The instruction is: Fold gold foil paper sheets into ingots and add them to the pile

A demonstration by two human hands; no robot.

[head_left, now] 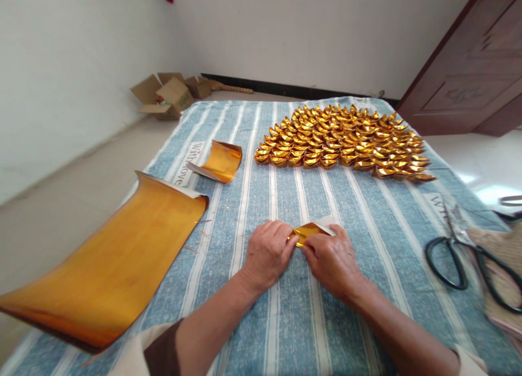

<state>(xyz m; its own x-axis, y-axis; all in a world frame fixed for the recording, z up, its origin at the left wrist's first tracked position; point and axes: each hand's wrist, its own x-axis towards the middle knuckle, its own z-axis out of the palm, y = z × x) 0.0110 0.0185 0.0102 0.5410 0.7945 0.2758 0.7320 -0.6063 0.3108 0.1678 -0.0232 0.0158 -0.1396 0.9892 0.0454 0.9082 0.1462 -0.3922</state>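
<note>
Between my two hands lies a small piece of gold foil paper (306, 232), white on its back and partly folded. My left hand (269, 251) pinches its left end with thumb and fingers. On the other side my right hand (332, 256) grips the right part, its fingers closed over the paper near the white corner. Both hands rest low over the striped cloth (285, 196). Parts of the folded edges are hidden under the fingers.
Rows of folded gold paper ingots (342, 139) cover the far right. A small stack of gold sheets (223, 161) and a large curled stack (118, 256) lie left. Black-handled scissors (452, 251) sit at right beside a beige woven item (497, 251). Cardboard boxes (167, 96) stand beyond the table.
</note>
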